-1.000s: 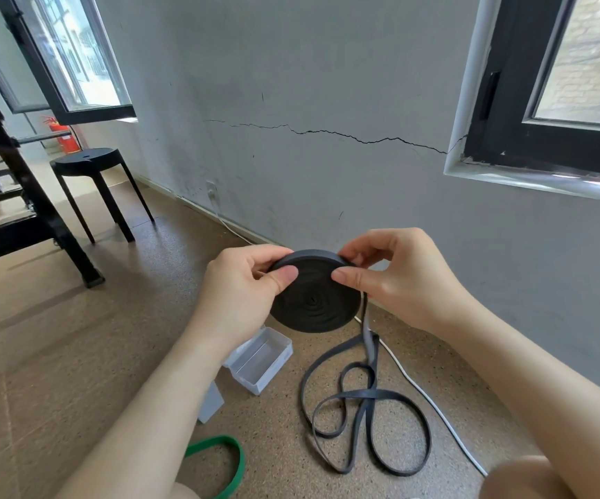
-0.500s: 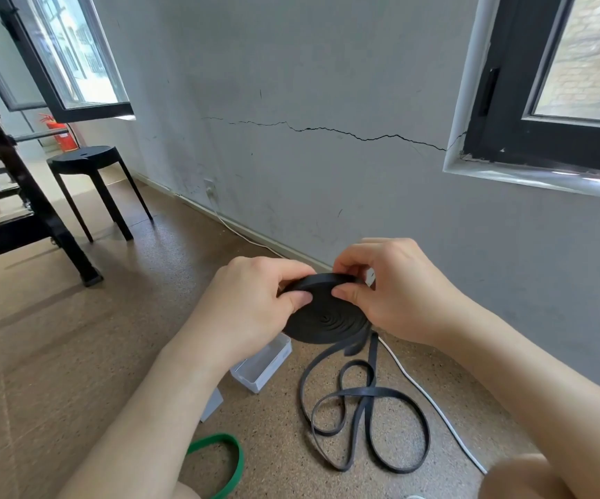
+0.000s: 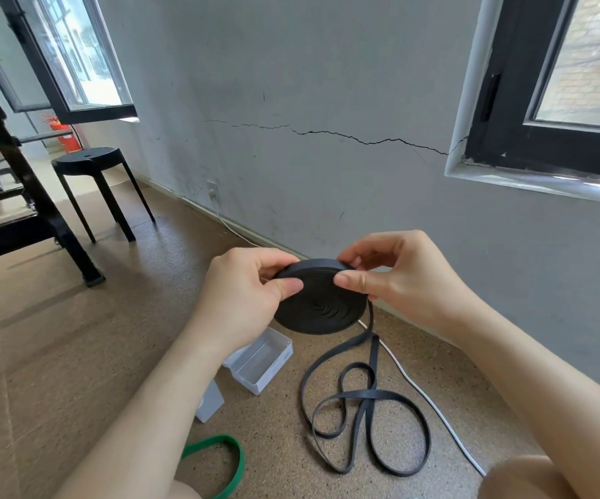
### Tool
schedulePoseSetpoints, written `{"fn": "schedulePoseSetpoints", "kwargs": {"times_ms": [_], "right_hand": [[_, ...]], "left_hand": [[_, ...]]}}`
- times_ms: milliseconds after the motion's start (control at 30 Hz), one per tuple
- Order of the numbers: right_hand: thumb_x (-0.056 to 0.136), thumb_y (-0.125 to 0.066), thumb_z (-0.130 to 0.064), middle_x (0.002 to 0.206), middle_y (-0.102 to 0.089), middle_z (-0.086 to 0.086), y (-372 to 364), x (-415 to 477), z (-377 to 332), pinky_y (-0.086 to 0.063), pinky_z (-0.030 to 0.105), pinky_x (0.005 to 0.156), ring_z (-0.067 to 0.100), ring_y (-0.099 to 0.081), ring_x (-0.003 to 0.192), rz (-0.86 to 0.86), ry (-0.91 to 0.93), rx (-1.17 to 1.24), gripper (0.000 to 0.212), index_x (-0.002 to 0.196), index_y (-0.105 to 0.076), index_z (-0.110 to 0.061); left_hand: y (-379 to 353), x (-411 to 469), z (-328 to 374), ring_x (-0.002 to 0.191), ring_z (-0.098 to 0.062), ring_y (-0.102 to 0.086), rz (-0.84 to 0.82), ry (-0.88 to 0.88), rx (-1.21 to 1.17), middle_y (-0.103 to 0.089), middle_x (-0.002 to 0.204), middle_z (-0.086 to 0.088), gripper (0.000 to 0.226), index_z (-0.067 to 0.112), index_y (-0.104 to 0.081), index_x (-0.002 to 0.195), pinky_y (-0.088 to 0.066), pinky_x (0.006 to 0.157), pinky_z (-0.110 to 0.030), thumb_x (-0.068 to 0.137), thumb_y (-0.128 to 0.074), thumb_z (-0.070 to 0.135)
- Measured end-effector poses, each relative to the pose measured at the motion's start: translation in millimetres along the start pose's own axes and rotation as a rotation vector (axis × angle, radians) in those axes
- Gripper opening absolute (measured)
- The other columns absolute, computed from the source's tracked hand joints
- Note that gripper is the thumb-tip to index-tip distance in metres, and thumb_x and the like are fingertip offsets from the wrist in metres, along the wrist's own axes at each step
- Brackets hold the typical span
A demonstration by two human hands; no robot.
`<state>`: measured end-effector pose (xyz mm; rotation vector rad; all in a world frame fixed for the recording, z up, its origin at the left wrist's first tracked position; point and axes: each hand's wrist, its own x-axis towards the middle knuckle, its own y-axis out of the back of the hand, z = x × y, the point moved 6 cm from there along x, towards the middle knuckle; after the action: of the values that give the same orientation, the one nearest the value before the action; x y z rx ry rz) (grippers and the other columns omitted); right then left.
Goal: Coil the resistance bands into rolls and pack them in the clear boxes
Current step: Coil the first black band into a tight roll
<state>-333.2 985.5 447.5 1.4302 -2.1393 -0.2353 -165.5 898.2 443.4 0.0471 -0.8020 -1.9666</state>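
A black resistance band is wound into a flat roll held in mid-air above the floor. My left hand pinches the roll's left edge, thumb on its face. My right hand pinches the right edge, thumb on top. The band's loose tail hangs from the roll's right side and lies in loops on the floor. A clear box sits open on the floor below my left hand. A green band lies near the bottom edge, partly hidden by my left forearm.
A white cable runs along the floor by the grey wall. A second clear piece stands beside the box, half hidden by my arm. A black stool and a dark metal frame stand at the left.
Both hands have kept winding the roll, tilting it and shifting their grip along its rim. The loops of loose tail on the floor have shifted slightly.
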Motion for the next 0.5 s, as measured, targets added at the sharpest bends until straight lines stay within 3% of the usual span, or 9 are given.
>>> {"fn": "schedulePoseSetpoints", "kwargs": {"times_ms": [100,200,333,433,500], "right_hand": [[0.076,-0.080,-0.016,0.079,-0.069,0.004,2.1,-1.2,-2.0,-0.057,0.025,0.073,0.015,-0.067,0.079,0.009,0.026,-0.004,0.021,0.096,-0.076,-0.019],[0.076,-0.080,-0.017,0.077,-0.067,-0.006,6.1,-1.1,-3.5,-0.055,0.020,0.071,0.008,-0.065,0.077,0.076,0.037,-0.064,0.019,0.094,-0.076,-0.022],[0.079,-0.077,-0.017,0.078,-0.064,-0.015,4.2,-2.5,-10.6,-0.043,0.006,0.068,0.002,-0.061,0.076,0.074,0.094,-0.280,0.015,0.094,-0.076,-0.019],[0.081,-0.074,-0.017,0.079,-0.063,-0.009,-5.7,-5.4,-16.1,-0.045,0.019,0.069,0.010,-0.059,0.077,-0.020,0.195,-0.425,0.011,0.091,-0.075,-0.020],[0.080,-0.075,-0.017,0.080,-0.062,-0.008,-12.8,-6.4,-19.3,-0.046,0.028,0.071,0.013,-0.057,0.077,-0.049,0.264,-0.472,0.012,0.091,-0.074,-0.021]], "left_hand": [[0.7,-0.9,-2.9,0.076,-0.012,-0.071,0.002,0.060,-0.121,-0.074,0.080,0.009,0.030,0.037,-0.070,0.087,-0.060,0.059,-0.035,0.083,-0.071,0.007],[-1.2,-1.5,-3.7,0.079,-0.017,-0.071,-0.009,0.105,-0.179,-0.075,0.083,0.003,0.024,0.029,-0.072,0.091,-0.061,0.059,-0.041,0.084,-0.069,0.007],[-11.3,-3.7,-3.4,0.083,-0.015,-0.071,-0.208,0.128,-0.154,-0.075,0.086,0.005,0.022,0.028,-0.070,0.100,-0.061,0.066,-0.038,0.089,-0.064,0.010],[-14.5,-5.2,0.2,0.089,0.000,-0.068,-0.278,0.000,0.068,-0.074,0.091,0.016,0.027,0.037,-0.069,0.109,-0.057,0.083,-0.032,0.087,-0.068,0.022],[-14.8,-4.9,6.2,0.089,0.003,-0.065,-0.242,-0.083,0.172,-0.072,0.091,0.021,0.029,0.046,-0.068,0.108,-0.055,0.082,-0.027,0.086,-0.068,0.027]]}}
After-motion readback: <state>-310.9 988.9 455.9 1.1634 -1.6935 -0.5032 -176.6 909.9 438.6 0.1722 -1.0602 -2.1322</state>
